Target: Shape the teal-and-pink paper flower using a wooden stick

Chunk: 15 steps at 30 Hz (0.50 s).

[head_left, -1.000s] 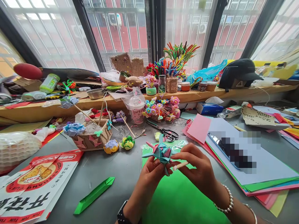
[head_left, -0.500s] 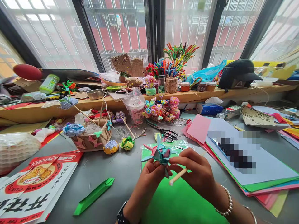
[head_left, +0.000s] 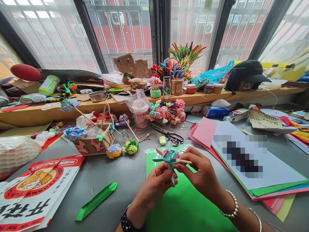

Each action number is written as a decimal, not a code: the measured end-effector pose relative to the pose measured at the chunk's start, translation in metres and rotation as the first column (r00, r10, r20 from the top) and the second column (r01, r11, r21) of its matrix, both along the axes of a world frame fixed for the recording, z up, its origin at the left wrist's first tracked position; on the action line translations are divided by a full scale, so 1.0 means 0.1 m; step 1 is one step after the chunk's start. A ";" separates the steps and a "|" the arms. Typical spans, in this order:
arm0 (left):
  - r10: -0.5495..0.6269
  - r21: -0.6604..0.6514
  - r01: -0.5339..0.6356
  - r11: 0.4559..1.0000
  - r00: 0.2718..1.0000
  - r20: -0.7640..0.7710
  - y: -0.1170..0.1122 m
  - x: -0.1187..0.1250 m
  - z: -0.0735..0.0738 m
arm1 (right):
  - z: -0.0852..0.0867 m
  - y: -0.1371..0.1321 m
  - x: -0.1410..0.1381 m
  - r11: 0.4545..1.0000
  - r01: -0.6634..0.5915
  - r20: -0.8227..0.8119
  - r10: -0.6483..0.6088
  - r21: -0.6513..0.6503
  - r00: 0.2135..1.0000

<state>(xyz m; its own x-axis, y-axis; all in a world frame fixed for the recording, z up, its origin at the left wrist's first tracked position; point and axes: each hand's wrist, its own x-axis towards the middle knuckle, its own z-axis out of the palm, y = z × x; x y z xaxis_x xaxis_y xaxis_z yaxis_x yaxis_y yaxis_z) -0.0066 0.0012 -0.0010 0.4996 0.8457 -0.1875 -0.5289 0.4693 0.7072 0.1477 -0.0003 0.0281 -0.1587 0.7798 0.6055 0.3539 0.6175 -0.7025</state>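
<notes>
My left hand (head_left: 160, 178) pinches a folded paper flower (head_left: 169, 158) with pointed blue and pink petals. In my right hand (head_left: 202, 170) is a thin wooden stick (head_left: 185, 161), held between thumb and fingers. Its pale tip meets the right side of the flower; whether it goes in, I cannot tell. Both hands are over a green sheet (head_left: 183, 206) on the grey table. Away to the left lies a folded green paper strip (head_left: 96, 201).
Scissors (head_left: 172, 137) and a small yellow piece (head_left: 163, 140) lie beyond the hands. Paper flowers (head_left: 131, 147) sit beside a cardboard box (head_left: 93, 143). Stacked coloured paper (head_left: 272, 174) is at right, a red-and-white bag (head_left: 43, 190) at left. A lidded cup (head_left: 140, 112) stands behind.
The stick has swung round from pointing down toward me, and its tip is now at the flower. The flower has turned and tilted in my left hand.
</notes>
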 end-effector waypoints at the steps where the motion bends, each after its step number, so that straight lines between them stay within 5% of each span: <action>1: 0.008 0.001 -0.008 1.000 1.000 -0.001 0.00 0.00 0.00 | 0.00 0.00 0.00 0.999 -0.005 -0.015 0.005 -0.033 1.000; 7: 0.039 0.032 -0.038 0.999 0.999 -0.023 -0.01 0.02 0.03 | -0.01 -0.01 -0.01 0.998 0.011 -0.039 -0.013 -0.057 0.999; 15: 0.134 0.118 -0.125 0.985 0.988 -0.072 -0.01 0.03 0.05 | 0.06 0.01 0.04 0.988 -0.020 0.148 -0.003 0.154 0.989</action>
<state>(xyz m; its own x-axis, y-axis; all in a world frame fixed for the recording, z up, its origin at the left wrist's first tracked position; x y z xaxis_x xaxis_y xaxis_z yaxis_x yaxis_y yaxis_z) -0.0032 -0.0001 0.0044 0.3716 0.9204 -0.1214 -0.5202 0.3147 0.7939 0.1516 0.0005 0.0336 -0.2610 0.6768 0.6883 0.4407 0.7179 -0.5389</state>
